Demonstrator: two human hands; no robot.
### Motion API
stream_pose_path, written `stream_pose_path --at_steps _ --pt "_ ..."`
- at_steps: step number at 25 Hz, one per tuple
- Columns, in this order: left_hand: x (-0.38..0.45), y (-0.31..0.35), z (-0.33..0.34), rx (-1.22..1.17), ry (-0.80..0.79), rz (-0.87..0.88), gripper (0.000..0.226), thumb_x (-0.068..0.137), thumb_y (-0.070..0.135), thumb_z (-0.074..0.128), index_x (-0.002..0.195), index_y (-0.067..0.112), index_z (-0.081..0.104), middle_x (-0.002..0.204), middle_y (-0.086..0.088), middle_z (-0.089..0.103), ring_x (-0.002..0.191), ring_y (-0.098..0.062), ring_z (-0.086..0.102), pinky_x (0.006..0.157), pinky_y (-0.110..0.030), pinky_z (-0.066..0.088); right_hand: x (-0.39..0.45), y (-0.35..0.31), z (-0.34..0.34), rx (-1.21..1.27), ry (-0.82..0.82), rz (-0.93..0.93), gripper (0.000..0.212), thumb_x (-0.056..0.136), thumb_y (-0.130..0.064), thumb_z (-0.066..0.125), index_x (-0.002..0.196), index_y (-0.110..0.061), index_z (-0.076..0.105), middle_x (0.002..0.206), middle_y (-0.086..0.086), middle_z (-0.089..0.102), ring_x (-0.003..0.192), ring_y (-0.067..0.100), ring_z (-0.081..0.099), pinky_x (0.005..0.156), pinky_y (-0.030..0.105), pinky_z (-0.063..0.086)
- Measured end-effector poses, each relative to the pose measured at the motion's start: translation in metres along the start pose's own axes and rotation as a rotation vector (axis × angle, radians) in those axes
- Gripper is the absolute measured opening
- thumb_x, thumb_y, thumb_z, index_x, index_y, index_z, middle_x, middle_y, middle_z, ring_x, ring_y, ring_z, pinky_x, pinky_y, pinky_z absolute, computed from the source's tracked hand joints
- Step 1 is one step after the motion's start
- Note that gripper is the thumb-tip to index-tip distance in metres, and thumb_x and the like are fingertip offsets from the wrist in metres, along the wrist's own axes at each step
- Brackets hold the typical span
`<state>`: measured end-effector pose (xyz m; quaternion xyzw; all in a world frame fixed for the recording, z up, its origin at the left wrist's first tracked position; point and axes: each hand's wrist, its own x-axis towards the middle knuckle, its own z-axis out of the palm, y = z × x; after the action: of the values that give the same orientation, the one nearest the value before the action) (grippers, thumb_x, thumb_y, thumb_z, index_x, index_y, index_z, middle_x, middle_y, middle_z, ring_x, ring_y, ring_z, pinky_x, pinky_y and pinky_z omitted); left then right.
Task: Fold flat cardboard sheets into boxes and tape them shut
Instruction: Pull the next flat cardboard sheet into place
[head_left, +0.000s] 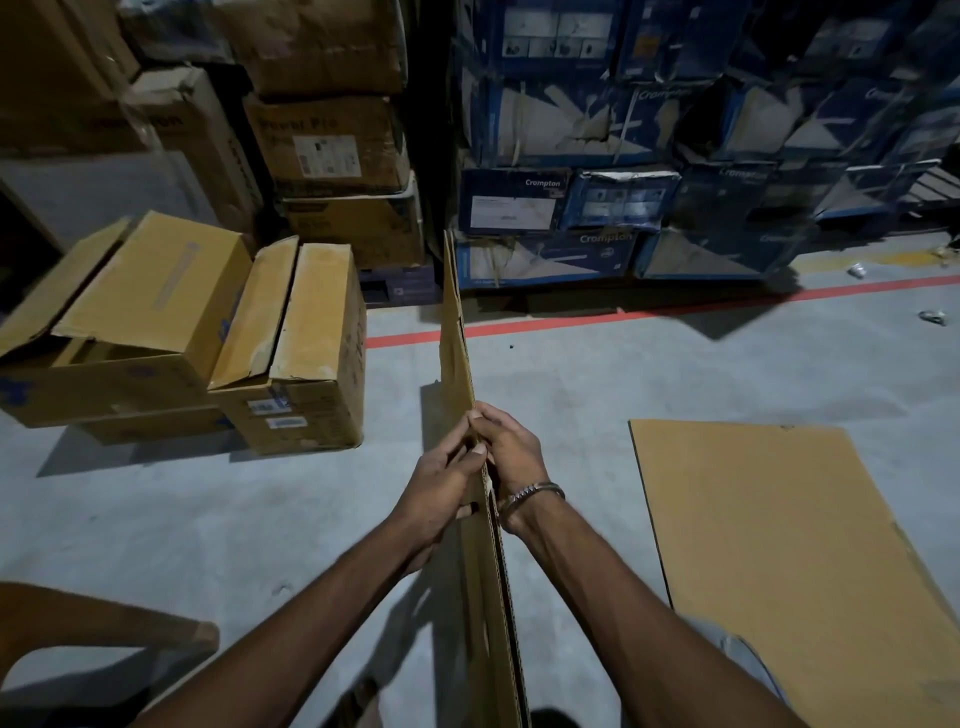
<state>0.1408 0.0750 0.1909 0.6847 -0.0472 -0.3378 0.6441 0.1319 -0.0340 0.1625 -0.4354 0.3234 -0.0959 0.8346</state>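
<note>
Both hands form the grip on one flat cardboard sheet, which stands on edge and runs from the bottom of the view up toward the stacked cartons. Left hand lies against the sheet's left face, thumb curled over the top edge. Right hand lies against the right face, fingers curled over the same edge, so the two hands meet at one spot on it and pinch the sheet between them. A metal bracelet sits on the right wrist. A second flat sheet lies on the concrete floor to the right, apart from the held sheet. To the left, two brown boxes with open flaps stand on the floor. Behind them rise stacks of brown cartons; to the right, stacked blue cartons. A red line crosses the floor in front of the blue stack.
</note>
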Motion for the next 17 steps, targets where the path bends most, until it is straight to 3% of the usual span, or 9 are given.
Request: stream_pose_path --at_steps 2,4,7,9,12,17 --pt "0.004 -0.006 -0.001 -0.031 0.006 0.008 0.048 0.107 0.024 0.057 0.147 0.051 0.051 0.146 0.017 0.059 0.122 0.002 0.06 0.094 -0.046 0.06 -0.004 -0.008 -0.005 -0.085 -0.013 -0.003 0.026 0.092 -0.016 0.075 0.118 -0.018 0.076 0.111 0.003 0.078 0.099 0.011 0.075 0.089 0.034 0.06" --pt "0.006 -0.01 -0.002 -0.061 0.056 0.001 0.048 0.105 0.019 0.061 0.143 0.048 0.057 0.145 0.008 0.062 0.123 -0.01 0.065 0.099 -0.053 0.058 -0.007 -0.018 -0.014 -0.188 -0.056 0.03 0.035 0.09 -0.021 0.078 0.124 -0.024 0.073 0.102 -0.009 0.076 0.084 0.001 0.072 0.073 0.028 0.054" --pt "0.008 -0.016 -0.003 -0.064 0.145 0.002 0.047 0.1 0.015 0.068 0.136 0.044 0.065 0.138 0.0 0.068 0.122 -0.023 0.067 0.101 -0.056 0.055 -0.002 -0.023 -0.024 -0.295 -0.086 0.11 0.069 0.077 -0.036 0.09 0.14 -0.032 0.062 0.12 -0.007 0.069 0.115 0.014 0.062 0.089 0.04 0.05" --pt "0.007 -0.015 -0.007 -0.079 0.166 0.01 0.046 0.098 0.014 0.071 0.135 0.041 0.066 0.134 -0.003 0.071 0.12 -0.026 0.069 0.1 -0.057 0.056 -0.002 -0.019 -0.023 -0.321 -0.091 0.104 0.083 0.068 -0.043 0.094 0.143 -0.032 0.059 0.122 -0.005 0.069 0.123 0.017 0.06 0.092 0.046 0.052" --pt "0.002 -0.013 -0.014 -0.092 0.21 0.016 0.048 0.098 0.009 0.069 0.137 0.036 0.064 0.13 -0.003 0.072 0.11 -0.021 0.074 0.098 -0.056 0.057 -0.006 -0.016 -0.017 -0.36 -0.094 0.112 0.089 0.063 -0.045 0.097 0.142 -0.029 0.058 0.128 0.0 0.065 0.115 0.018 0.059 0.089 0.048 0.054" --pt "-0.006 -0.014 -0.022 -0.172 0.259 0.012 0.054 0.099 -0.003 0.062 0.141 0.031 0.062 0.106 0.003 0.079 0.09 -0.016 0.079 0.084 -0.043 0.064 -0.008 -0.012 -0.01 -0.555 -0.126 0.103 0.094 0.063 -0.055 0.091 0.145 -0.024 0.057 0.147 -0.001 0.056 0.129 0.024 0.053 0.1 0.053 0.053"
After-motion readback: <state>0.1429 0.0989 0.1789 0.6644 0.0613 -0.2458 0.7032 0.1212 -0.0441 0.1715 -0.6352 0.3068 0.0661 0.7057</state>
